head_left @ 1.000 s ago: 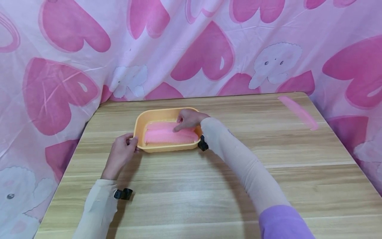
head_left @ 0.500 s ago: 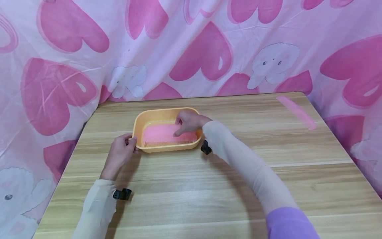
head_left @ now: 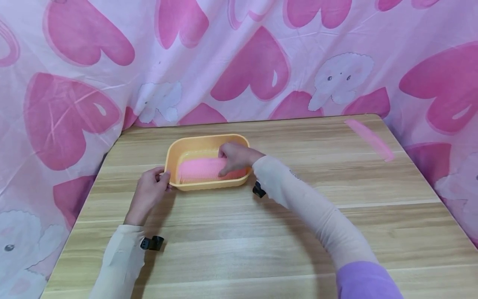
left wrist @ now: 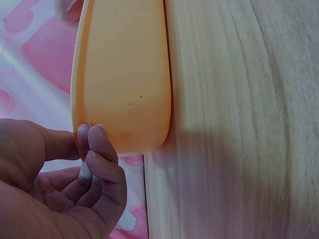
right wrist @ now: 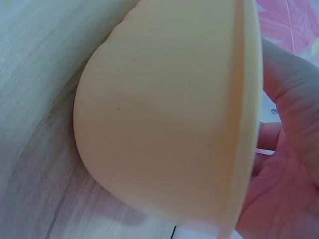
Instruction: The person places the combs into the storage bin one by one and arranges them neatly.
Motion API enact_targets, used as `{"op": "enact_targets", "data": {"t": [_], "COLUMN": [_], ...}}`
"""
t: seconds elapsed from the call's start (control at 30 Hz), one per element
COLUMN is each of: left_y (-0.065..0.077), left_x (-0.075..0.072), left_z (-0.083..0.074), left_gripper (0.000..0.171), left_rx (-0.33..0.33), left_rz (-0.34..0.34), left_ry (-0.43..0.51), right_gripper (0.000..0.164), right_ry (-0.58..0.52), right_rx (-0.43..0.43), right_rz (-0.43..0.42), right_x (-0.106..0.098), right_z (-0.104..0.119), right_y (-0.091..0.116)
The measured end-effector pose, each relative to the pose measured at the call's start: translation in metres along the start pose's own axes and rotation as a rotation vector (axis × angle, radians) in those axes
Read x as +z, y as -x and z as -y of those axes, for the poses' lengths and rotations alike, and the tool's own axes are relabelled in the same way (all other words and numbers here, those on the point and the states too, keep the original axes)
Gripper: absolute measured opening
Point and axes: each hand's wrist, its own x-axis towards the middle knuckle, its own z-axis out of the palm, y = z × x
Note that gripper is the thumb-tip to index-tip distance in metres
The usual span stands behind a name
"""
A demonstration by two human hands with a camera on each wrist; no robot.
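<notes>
A yellow-orange plastic basket stands on the table, with pink comb material inside it, teeth towards the near side. My left hand pinches the basket's left end by the rim; the left wrist view shows thumb and fingers on its edge. My right hand reaches over the right end into the basket. Its thumb and fingers grip a pink comb there. In the right wrist view the basket wall hides the fingertips and the comb. Whether more than one comb lies in the basket cannot be made out now.
Another pink comb lies slanted near the far right corner of the wooden table. A pink heart-patterned cloth hangs right behind the table's back edge and along both sides.
My right hand has moved slightly towards the near side of the basket, and the upper pink comb has come with it, now overlapping the lower one. My left hand stays on the rim.
</notes>
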Motion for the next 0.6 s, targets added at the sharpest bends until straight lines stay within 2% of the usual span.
{"op": "enact_targets", "data": {"t": [0.43, 0.6], "left_y": [0.0001, 0.0009], "left_x": [-0.0002, -0.0003], "left_z": [-0.0003, -0.0006], "left_gripper": [0.046, 0.046], "left_rx": [0.019, 0.011], "left_rz": [-0.011, -0.009], "left_ry": [-0.011, -0.011], "right_gripper": [0.055, 0.061], "right_ry": [0.029, -0.015], "right_rx": [-0.018, -0.001], "right_rz": [-0.001, -0.001], "right_x": [0.0002, -0.0061], "right_z": [0.0006, -0.0014], "right_y": [0.0024, 0.0054]}}
